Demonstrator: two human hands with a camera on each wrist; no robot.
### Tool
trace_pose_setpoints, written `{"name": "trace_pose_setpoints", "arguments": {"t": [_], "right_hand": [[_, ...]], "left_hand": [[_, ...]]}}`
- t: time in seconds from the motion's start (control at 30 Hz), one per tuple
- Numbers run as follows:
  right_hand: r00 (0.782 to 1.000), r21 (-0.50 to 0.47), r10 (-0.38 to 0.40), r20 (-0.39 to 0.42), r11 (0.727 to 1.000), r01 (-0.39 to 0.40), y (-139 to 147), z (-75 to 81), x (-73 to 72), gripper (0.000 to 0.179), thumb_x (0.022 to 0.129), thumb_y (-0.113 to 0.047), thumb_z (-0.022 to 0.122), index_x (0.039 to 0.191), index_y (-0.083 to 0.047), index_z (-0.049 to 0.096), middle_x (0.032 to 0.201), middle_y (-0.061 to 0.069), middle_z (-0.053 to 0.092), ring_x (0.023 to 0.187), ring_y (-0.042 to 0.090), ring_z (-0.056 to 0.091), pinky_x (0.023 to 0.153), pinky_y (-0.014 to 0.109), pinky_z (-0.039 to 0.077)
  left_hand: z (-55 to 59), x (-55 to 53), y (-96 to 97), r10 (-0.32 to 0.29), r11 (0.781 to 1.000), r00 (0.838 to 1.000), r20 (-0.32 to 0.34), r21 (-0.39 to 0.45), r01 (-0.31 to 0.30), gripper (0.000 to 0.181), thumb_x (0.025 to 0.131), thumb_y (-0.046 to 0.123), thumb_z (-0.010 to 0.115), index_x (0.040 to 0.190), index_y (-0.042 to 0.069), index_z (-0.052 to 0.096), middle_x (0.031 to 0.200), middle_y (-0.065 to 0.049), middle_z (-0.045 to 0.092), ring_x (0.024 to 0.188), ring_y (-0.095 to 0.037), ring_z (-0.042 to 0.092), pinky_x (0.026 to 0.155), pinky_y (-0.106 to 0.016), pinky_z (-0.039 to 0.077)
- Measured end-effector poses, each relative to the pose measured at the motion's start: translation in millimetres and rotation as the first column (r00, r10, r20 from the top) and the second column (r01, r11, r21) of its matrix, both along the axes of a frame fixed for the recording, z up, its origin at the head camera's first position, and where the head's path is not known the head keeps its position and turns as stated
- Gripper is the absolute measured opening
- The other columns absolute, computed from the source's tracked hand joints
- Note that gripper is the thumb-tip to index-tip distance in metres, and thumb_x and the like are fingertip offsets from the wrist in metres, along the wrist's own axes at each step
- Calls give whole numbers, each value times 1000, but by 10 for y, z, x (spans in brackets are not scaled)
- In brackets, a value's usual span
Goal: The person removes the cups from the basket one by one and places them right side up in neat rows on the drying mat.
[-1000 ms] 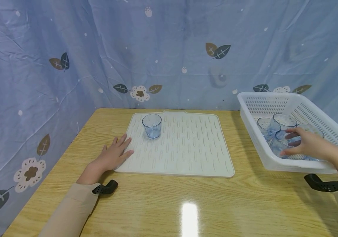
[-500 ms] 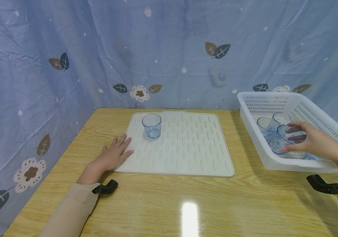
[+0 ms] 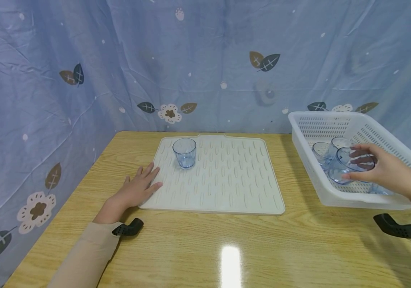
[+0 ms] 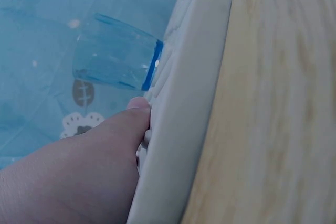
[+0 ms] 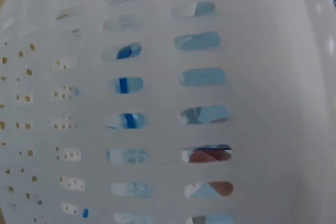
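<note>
The right grip (image 3: 386, 169) holds a glass (image 3: 339, 171), apparently tilted, in the white basket (image 3: 309, 166).

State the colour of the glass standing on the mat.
The glass is transparent pale blue, showing best in the head view.

Texts, labels, brands, numbers, signs: none legible in any view.
</note>
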State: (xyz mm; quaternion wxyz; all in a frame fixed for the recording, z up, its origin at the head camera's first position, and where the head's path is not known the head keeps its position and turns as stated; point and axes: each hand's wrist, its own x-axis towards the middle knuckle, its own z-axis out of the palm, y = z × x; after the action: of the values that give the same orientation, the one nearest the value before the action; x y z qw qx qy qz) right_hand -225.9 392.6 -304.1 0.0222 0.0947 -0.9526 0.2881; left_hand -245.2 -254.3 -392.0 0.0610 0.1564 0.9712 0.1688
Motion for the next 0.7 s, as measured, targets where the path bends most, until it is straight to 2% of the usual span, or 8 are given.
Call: {"name": "trace_pose_setpoints", "arguments": {"t": [0.07, 0.13, 0.2, 0.27, 0.4, 0.47, 0.53, 0.7], "right_hand": [[1000, -39, 3, -10, 999, -3, -4, 7, 0, 89, 88, -13, 84, 148, 19, 25, 131, 42, 44, 105, 19, 63, 65, 7, 42], [1000, -84, 0, -16, 996, -2, -6, 13, 4, 88, 90, -10, 82, 150, 18, 23, 132, 42, 43, 98, -7, 55, 65, 6, 42], [1000, -133, -12, -21, 991, 9, -9, 16, 13, 88, 91, -9, 80, 152, 14, 21, 133, 37, 45, 91, -24, 41, 66, 6, 43], [999, -183, -19, -29, 983, 14, -16, 9, 22, 85, 93, -7, 78, 154, 7, 21, 133, 27, 47, 94, -23, 44, 67, 7, 46], [998, -272, -29, -53, 962, 13, -20, -15, 40, 74, 95, -4, 75, 151, -15, 29, 123, -10, 49, 99, -20, 49, 70, 8, 49], [998, -317, -18, -64, 949, -3, -25, -16, 48, 72, 95, -1, 73, 150, -23, 31, 118, -21, 48, 101, -18, 50, 72, 7, 49], [997, -337, -19, -72, 941, -6, -37, -7, 54, 72, 95, 0, 72, 150, -24, 33, 114, -24, 50, 102, -18, 51, 74, 6, 48], [995, -330, -39, -92, 944, 7, -102, 35, 57, 77, 96, -2, 72, 160, -13, 30, 113, -20, 50, 103, -17, 49, 75, 3, 44]], "left_hand": [[-2, -2, 0, 0, 1000, 1000, -2, -1, 0, 70, 110, 48, 41, 163, 4, 25, 169, -22, 8, 150, -56, 3, 105, -84, 3], [-4, -2, -2, 2, 1000, 1000, 0, -4, -2, 71, 110, 48, 40, 163, 4, 25, 169, -22, 7, 150, -55, 3, 105, -83, 3], [-9, -6, -6, 2, 1000, 1000, 1, -6, -2, 71, 110, 49, 40, 163, 4, 24, 169, -22, 7, 150, -55, 3, 105, -83, 3], [-10, -6, -9, 4, 1000, 1000, 2, -6, -4, 71, 110, 49, 40, 163, 5, 24, 169, -22, 7, 150, -55, 2, 106, -83, 2], [-10, -10, -12, 6, 1000, 1000, 7, -7, -6, 71, 110, 50, 39, 164, 6, 23, 170, -21, 6, 150, -55, 2, 106, -83, 2], [-9, -10, -13, 5, 1000, 1000, 9, -8, -5, 71, 110, 50, 39, 164, 6, 23, 170, -21, 6, 150, -55, 2, 106, -83, 2], [-9, -10, -13, 4, 1000, 1000, 10, -12, -4, 72, 110, 51, 38, 164, 6, 22, 170, -21, 6, 150, -54, 2, 106, -83, 2], [-9, -4, -14, 5, 1000, 1000, 14, -12, -5, 72, 110, 52, 38, 164, 7, 22, 170, -20, 5, 150, -54, 1, 106, -83, 2]]}}
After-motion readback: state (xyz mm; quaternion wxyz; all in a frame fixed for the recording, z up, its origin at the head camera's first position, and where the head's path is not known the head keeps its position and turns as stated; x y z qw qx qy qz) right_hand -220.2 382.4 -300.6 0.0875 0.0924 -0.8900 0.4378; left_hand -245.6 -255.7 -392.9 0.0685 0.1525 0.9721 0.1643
